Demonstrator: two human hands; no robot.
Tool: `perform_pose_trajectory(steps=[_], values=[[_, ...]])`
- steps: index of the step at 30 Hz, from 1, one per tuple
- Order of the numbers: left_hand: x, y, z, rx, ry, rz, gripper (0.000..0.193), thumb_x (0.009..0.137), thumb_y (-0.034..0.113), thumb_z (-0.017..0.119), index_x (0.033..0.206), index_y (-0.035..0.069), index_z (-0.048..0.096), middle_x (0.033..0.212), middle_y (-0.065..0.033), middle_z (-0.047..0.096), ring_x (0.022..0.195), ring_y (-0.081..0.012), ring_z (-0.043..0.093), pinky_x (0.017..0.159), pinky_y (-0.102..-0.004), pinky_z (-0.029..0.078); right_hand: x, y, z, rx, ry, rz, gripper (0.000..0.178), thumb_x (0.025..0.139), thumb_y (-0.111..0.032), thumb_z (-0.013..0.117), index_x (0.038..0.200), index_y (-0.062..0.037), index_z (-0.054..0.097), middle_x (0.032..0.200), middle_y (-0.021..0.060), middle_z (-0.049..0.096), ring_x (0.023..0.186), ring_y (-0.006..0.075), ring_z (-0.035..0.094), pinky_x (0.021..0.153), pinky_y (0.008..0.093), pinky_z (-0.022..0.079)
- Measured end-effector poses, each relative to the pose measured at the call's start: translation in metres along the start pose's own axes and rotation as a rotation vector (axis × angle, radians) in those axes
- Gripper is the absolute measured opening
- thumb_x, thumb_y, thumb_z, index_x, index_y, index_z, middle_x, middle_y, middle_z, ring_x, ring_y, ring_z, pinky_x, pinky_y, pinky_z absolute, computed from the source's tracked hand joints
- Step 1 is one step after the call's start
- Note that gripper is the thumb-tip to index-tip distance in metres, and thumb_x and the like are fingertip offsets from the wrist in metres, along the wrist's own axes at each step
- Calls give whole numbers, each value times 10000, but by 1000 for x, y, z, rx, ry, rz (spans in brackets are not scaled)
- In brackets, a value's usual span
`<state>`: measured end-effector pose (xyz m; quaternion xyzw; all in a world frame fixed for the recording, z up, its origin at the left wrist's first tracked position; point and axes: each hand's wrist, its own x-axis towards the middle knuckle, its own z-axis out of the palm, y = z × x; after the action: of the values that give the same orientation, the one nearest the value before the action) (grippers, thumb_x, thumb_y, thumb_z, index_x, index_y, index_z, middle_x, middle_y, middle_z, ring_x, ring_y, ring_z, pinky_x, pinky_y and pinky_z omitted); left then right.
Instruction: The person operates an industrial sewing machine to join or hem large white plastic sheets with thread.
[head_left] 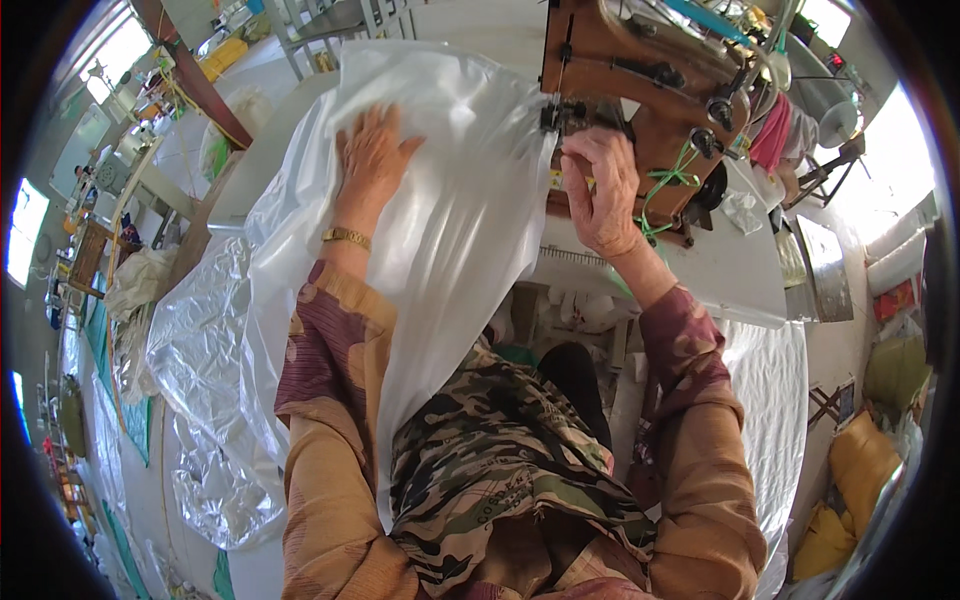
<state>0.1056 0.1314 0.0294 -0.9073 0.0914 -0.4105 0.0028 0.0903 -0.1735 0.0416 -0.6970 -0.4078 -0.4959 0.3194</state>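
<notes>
A large sheet of glossy, translucent white plastic [450,215] covers the table and hangs over its near edge toward my lap. My left hand [373,155] lies flat on it, fingers spread. At the right stands a brown sewing machine [640,50], its needle end [560,112] over the sheet's right edge. My right hand [603,185] is beside that end, under the machine's arm, with bent fingers and the thumb apart from them. Nothing shows in its grasp, though the fingertips are partly hard to make out.
Green string [672,180] hangs from the machine by my right wrist. Crinkled clear plastic [205,340] drapes down at the left, and more white sheeting [765,400] hangs at the right. A metal-framed chair [335,22] stands beyond the table. Yellow bundles [860,465] lie at the far right.
</notes>
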Motion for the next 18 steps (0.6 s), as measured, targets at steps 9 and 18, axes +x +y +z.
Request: perform_pose_trajectory(steps=[9,18], values=[[-48,-41,56,-84,-338,-349,383,862,398,689,1063,81,611,1120,-99,630,1086,-313,578,871,-484,471,212,47,1,-594,-269,247,419,933,-392,583,1090,-9,648,1182,200,634,1227,369,497,1032,480,385],[-38,-23,66,-122,-240,-269,345,867,367,695,1002,62,607,1039,-117,637,1040,-317,596,834,-465,492,278,165,38,-787,-916,455,224,855,-251,655,908,-42,716,1081,154,693,1013,335,635,844,475,498]])
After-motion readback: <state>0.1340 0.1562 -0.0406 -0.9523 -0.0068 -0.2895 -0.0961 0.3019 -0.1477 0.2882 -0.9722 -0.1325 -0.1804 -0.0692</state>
